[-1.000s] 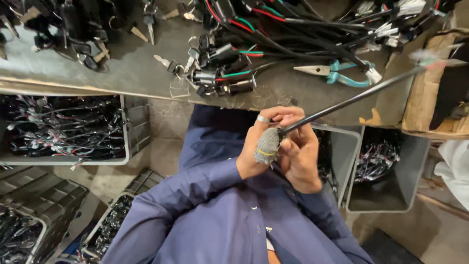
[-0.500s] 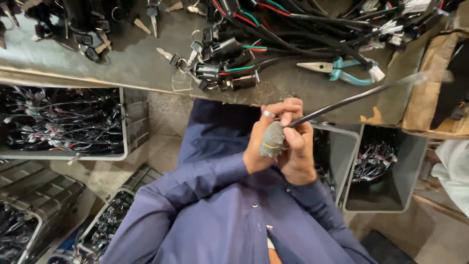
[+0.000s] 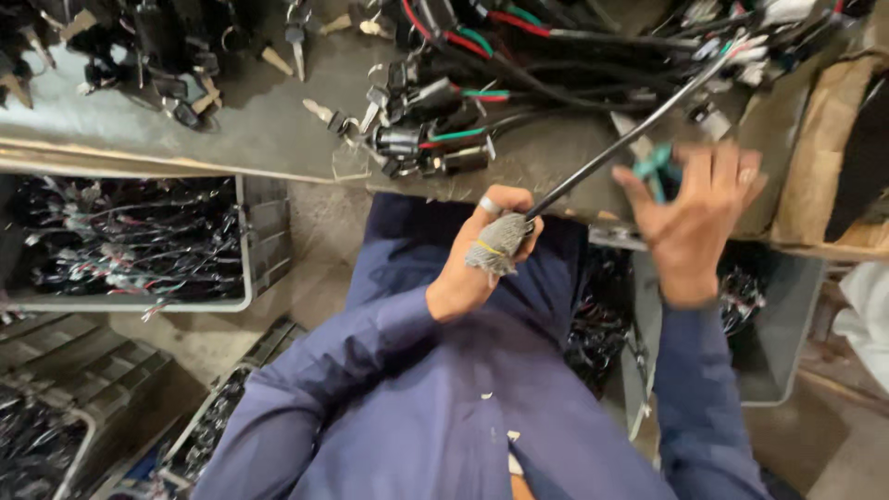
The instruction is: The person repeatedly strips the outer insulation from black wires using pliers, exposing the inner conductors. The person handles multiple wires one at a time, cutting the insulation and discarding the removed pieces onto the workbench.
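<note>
Head view, black cable (image 3: 630, 130) pinched in left hand (image 3: 486, 250) fingers (image 3: 505, 208), right hand (image 3: 694, 218) apart

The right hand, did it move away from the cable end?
Yes. The right hand has let go of the cable end, gripped in the left hand, and swung out toward the teal-handled pliers on the bench.

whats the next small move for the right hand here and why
Probably close the right hand on the teal-handled pliers lying on the bench. It is open and blurred just above them, holding nothing. Meanwhile the left hand grips the black cable at its grey-wrapped end, so that end looks ready for a tool.
</note>
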